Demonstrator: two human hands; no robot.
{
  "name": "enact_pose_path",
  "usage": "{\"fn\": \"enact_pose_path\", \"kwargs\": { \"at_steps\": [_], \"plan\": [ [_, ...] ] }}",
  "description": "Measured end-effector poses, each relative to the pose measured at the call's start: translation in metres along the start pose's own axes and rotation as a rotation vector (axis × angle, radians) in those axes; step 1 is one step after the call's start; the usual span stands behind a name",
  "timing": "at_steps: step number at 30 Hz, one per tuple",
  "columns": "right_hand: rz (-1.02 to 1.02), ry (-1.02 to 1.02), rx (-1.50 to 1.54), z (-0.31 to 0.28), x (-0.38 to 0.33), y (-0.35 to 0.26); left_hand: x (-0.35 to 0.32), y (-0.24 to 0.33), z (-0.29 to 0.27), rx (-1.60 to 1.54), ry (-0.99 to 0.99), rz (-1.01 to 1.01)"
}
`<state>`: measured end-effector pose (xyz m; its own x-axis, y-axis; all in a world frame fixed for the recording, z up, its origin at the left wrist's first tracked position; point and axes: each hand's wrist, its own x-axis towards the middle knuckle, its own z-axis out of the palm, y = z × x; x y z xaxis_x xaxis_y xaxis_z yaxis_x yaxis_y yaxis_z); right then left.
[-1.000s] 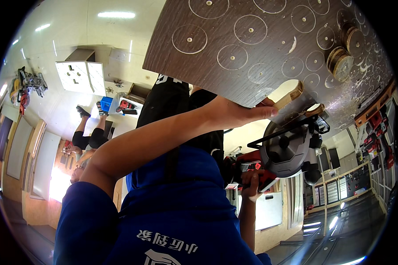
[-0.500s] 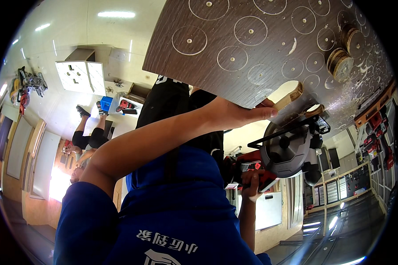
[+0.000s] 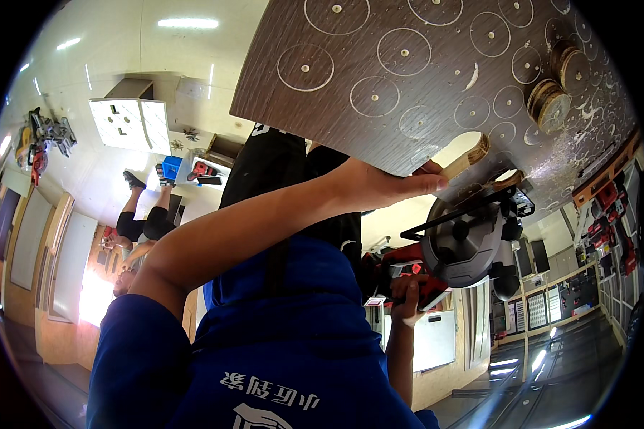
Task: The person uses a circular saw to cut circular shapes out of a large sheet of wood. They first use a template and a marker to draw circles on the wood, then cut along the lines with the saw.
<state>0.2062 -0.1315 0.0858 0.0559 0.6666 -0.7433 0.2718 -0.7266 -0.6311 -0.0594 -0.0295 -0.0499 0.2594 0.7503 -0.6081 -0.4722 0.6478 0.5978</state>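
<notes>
Wood-grain board point(image 3: 315, 93), dark brown, one: fills the upper right of the view, above the wearer's legs; its face carries many ring-shaped grooves point(image 3: 374, 96), most with a small centre hole. Against the frames of the past second its place in view differs only by a hair.

Circular saw point(image 3: 469, 247), grey guard, red-and-black body, one: located just beside the board's near edge, black base plate point(image 3: 444, 219) toward the wood. Contact with the board: cannot tell. Position unchanged over the same second.

Left hand point(image 3: 386, 184), one: partly closed over the board's near edge, thumb extended along it, some fingers hidden behind the wood.

Right hand point(image 3: 406, 293), one: curled round the saw's rear handle; trigger finger not clear.

Rounded notch, one: beside the left fingertips, cut wall point(image 3: 471, 157) pale.

Round wooden plugs point(image 3: 555, 113), two: resting on the board's far right.

Sawdust point(image 3: 588, 127), scattered: beyond the plugs.

Bearing on the work: grip and saw hold steady, with no visible advance in cutting.
</notes>
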Motion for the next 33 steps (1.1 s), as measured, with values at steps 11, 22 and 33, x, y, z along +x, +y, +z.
{"fn": "enact_pose_path", "kwargs": {
  "at_steps": [11, 22, 33],
  "plan": [
    [-0.029, 0.005, -0.017, 0.002, 0.002, -0.001, -0.001, 0.002, -0.001, -0.012, -0.007, -0.023],
    [-0.048, 0.020, -0.011, 0.008, 0.004, -0.006, -0.002, 0.002, -0.001, -0.006, -0.010, -0.021],
    [-0.045, -0.002, 0.031, 0.007, 0.006, -0.007, -0.002, 0.001, -0.002, -0.007, -0.013, -0.022]
  ]
}}
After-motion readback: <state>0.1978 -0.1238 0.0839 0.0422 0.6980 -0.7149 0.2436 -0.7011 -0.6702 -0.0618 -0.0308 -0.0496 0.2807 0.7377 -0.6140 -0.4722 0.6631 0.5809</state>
